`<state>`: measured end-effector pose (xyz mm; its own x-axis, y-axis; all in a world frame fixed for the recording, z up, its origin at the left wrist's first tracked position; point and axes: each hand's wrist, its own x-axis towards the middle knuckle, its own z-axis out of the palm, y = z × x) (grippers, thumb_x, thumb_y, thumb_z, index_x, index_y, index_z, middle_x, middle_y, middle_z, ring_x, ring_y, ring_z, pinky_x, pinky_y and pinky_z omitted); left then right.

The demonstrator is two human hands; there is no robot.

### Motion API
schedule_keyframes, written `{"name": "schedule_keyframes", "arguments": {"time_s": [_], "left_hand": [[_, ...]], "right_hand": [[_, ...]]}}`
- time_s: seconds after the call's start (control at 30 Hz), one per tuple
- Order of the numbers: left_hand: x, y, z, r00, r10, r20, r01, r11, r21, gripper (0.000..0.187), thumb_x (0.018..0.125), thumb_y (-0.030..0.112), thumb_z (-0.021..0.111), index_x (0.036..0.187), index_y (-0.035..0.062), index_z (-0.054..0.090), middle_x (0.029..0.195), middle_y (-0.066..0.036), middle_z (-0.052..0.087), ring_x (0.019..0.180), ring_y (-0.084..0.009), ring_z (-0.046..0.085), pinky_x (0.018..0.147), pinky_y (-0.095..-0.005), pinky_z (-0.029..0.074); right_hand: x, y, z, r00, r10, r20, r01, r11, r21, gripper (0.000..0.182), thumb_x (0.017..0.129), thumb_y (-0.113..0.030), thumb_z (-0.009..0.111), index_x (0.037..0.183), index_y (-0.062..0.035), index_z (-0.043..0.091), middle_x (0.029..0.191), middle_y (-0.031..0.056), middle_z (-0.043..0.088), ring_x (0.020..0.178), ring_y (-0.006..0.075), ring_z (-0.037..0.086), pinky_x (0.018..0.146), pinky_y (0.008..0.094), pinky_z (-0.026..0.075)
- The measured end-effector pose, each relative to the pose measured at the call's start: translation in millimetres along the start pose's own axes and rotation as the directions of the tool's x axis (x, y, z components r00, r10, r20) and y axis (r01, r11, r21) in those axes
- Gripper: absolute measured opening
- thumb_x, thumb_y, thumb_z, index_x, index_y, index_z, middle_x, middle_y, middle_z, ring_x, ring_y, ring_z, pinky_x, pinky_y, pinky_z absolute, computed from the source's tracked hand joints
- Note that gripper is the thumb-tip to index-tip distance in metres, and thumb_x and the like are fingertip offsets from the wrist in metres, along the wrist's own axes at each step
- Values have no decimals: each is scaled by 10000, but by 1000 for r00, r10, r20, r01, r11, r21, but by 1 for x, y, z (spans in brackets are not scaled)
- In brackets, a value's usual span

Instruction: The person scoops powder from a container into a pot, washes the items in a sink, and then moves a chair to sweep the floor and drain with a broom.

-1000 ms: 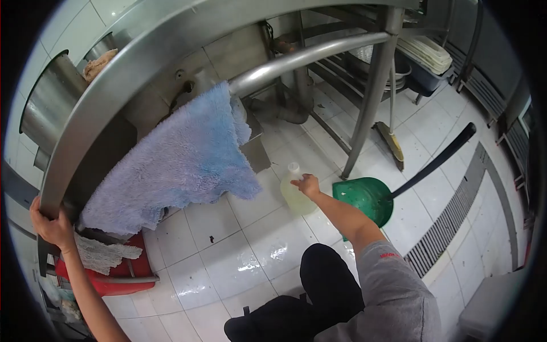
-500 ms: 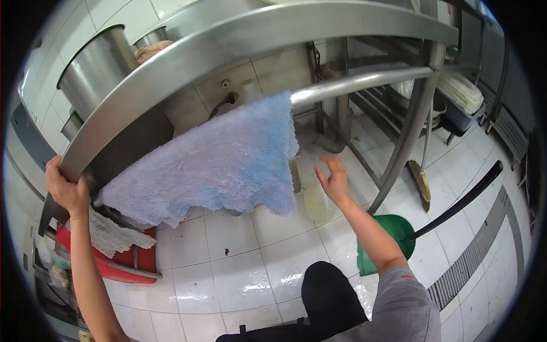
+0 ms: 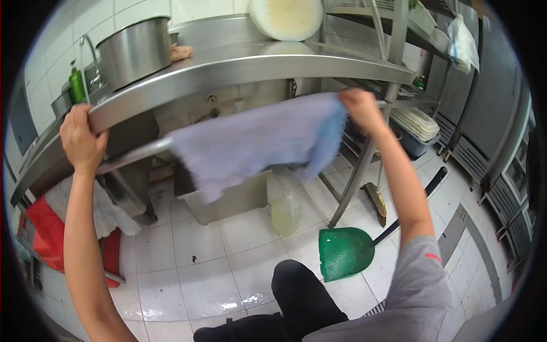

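A fluffy lilac-and-blue cloth (image 3: 250, 137) hangs over the metal rail (image 3: 137, 155) below the steel counter (image 3: 245, 69). My right hand (image 3: 362, 108) is closed on the cloth's upper right corner, near the table leg. The cloth is blurred by motion. At the left, my left hand (image 3: 84, 135) grips the counter's front edge, fingers on top and thumb on the near side.
A steel pot (image 3: 135, 52) and a round white board (image 3: 286, 17) stand on the counter. Below are a metal box (image 3: 231, 199) and a jug of yellowish liquid (image 3: 286, 214). A green dustpan (image 3: 345, 253), broom (image 3: 375, 202) and red stool (image 3: 45, 233) are on the floor.
My right hand has risen from below the rail and taken hold of the cloth's corner. The cloth has slid rightward along the rail. The view has shifted, showing more of the counter top.
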<state>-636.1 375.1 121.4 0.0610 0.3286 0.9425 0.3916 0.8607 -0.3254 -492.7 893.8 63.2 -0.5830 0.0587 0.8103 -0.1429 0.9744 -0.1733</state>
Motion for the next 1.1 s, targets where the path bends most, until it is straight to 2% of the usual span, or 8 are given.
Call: {"name": "schedule_keyframes", "arguments": {"time_s": [0.23,0.37,0.43,0.53,0.6,0.63,0.87,1.1], "left_hand": [[-1,-2,-2,1000,-1,1,1,1000,17,381,530,171,649,871,119,487,826,-22,512,804,-218,501,708,-334,376],[2,1,-5,997,42,-68,-42,999,0,348,539,150,627,850,100,479,771,-37,493,754,-233,495,677,-338,374],[4,5,-8,996,46,-75,-46,999,-1,333,533,151,632,830,103,489,754,-30,492,737,-220,497,671,-326,372],[1,-3,1,992,43,-115,-45,999,-13,319,529,144,630,815,107,495,744,-24,493,727,-210,499,664,-319,371],[1,-4,4,986,67,-149,-67,998,7,299,530,121,610,807,108,498,734,-18,493,712,-204,498,652,-312,367],[1,-5,4,987,65,-148,-64,998,11,292,530,109,599,804,108,499,733,-17,493,708,-204,496,648,-310,366],[2,-5,10,984,34,-173,-19,996,86,236,534,91,569,750,140,489,698,4,483,685,-191,490,624,-311,363],[-3,-11,16,985,39,-166,-18,992,123,234,533,93,566,742,142,473,689,-4,475,677,-205,485,615,-312,358]], "right_hand": [[-21,54,-85,999,-38,6,32,730,-682,127,661,-86,571,775,-52,616,770,111,470,759,267,509,648,345,419],[-36,49,-66,998,-27,-64,-26,713,-700,217,648,-10,525,846,-63,595,799,121,472,750,266,508,656,339,421],[-40,-26,-34,902,-176,-394,27,935,-355,312,620,51,504,899,-66,578,778,117,471,722,258,498,637,324,418],[-69,-86,56,758,-587,-285,617,787,21,291,639,42,541,898,-78,600,653,58,501,615,210,488,523,285,381],[-71,-168,92,659,-718,225,601,682,416,215,643,-87,583,857,-86,595,670,45,491,569,185,470,505,303,374],[-75,-196,129,505,-861,-55,850,486,203,261,626,-96,586,887,-89,583,732,70,509,592,214,489,516,311,386],[-15,-166,437,955,54,290,-120,970,214,620,583,-328,707,1102,-78,478,1206,176,355,1114,351,316,923,388,299],[32,-178,495,877,55,478,-142,979,149,799,550,-408,715,1206,-95,385,1257,180,330,1195,317,240,981,359,231]]}}
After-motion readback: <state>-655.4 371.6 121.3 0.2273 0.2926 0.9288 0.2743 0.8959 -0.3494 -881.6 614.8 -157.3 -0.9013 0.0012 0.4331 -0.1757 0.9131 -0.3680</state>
